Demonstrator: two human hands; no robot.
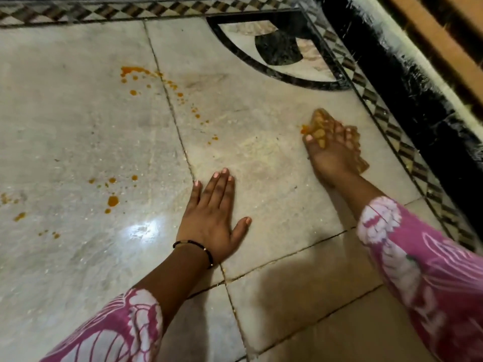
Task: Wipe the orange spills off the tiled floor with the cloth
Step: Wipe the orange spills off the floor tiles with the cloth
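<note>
On the pale tiled floor [78,126], orange spills show as a trail of drops [146,77] at the upper left and a second cluster of drops [113,201] at the left. My right hand [329,152] presses a stained brownish-orange cloth [318,121] flat on the floor at the right, fingers spread over it, with a small orange smear at the cloth's left edge. My left hand [211,218] lies flat on the tile at the centre, fingers straight, holding nothing, to the right of the lower drops.
A black-and-white patterned border [392,121] runs along the right side and the far edge. A dark curved inlay [277,50] sits at the upper right. Beyond the border rises a black skirting [407,74]. A bright light reflection [142,229] lies near my left wrist.
</note>
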